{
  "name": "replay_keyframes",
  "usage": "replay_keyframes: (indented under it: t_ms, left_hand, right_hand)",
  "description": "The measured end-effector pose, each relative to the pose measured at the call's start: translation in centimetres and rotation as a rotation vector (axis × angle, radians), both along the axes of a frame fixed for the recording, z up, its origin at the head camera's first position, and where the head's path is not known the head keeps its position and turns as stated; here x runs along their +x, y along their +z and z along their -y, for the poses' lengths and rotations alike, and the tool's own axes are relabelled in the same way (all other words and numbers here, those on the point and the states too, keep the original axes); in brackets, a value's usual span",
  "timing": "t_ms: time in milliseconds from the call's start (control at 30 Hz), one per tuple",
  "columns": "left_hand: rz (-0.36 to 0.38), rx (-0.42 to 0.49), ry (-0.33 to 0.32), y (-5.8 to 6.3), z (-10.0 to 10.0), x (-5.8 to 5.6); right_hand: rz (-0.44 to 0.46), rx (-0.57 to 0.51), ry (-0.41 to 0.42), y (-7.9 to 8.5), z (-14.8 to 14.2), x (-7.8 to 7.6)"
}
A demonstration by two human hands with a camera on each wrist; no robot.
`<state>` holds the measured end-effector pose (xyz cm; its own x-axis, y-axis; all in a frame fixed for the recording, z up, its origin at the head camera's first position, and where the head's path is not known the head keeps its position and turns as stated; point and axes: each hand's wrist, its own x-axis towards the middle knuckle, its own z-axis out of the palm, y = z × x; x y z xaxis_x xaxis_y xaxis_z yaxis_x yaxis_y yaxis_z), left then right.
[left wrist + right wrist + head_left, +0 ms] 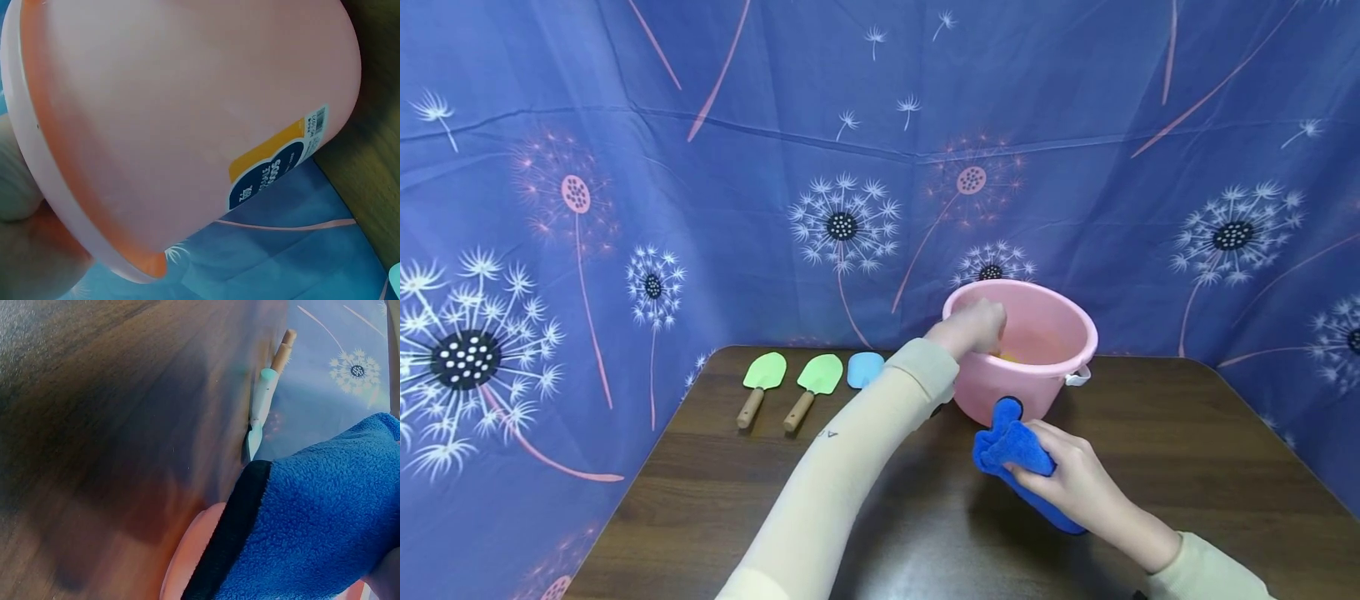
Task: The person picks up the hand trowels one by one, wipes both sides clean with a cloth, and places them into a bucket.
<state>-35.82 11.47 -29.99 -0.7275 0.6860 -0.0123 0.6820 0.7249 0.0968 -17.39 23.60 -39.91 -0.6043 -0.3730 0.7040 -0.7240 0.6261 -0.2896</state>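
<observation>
A pink bucket (992,387) stands at the back of the table. My left hand (977,327) reaches over its near left rim, the fingertips hidden inside; whether they hold anything cannot be seen. In the left wrist view, part of that hand (34,250) shows behind the rim, and a label (269,169) is on the bucket's outer wall. Something yellow (1006,357) shows inside by the rim. In front of the bucket, my right hand (1078,475) grips a bunched blue cloth (1018,446). The right wrist view shows the cloth's dark edging (234,531).
Two green-bladed toy trowels (760,387) (812,387) with wooden handles lie at the table's back left. A light blue blade (865,368) is beside them, partly behind my left arm. A patterned blue curtain (737,250) hangs behind the brown table (700,508).
</observation>
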Motion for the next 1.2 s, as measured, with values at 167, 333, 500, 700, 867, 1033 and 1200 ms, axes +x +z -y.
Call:
replay_keyframes:
  t_ms: [167,333,500,700,867,1033,1200]
  left_hand:
    - [0.054,-0.022,0.005,0.01,-0.19,-0.17]
    - [0.124,-0.019,0.041,-0.07,-0.25,-0.24]
    - [0.141,-0.049,0.039,-0.07,-0.35,-0.26]
    - [0.140,-0.087,0.050,-0.16,-0.52,-0.39]
    - [0.208,-0.116,0.106,-0.17,-0.79,-0.49]
    - [0.251,-0.138,0.137,0.19,-0.74,-0.33]
    - [0.250,-0.184,0.117,0.72,-0.45,-0.36]
  right_hand:
    - [-0.026,-0.015,0.011,0.14,0.18,-0.03]
    - [-0.053,-0.036,0.022,0.18,0.30,-0.13]
    - [-0.051,-0.041,0.020,0.20,0.29,-0.17]
    - [-0.047,-0.039,0.023,0.25,0.41,-0.26]
    - [-0.037,-0.039,0.002,0.39,0.44,-0.23]
    - [-0.035,-0.038,-0.003,0.46,0.39,-0.20]
    - [-0.038,-0.038,-0.013,0.68,0.31,-0.26]
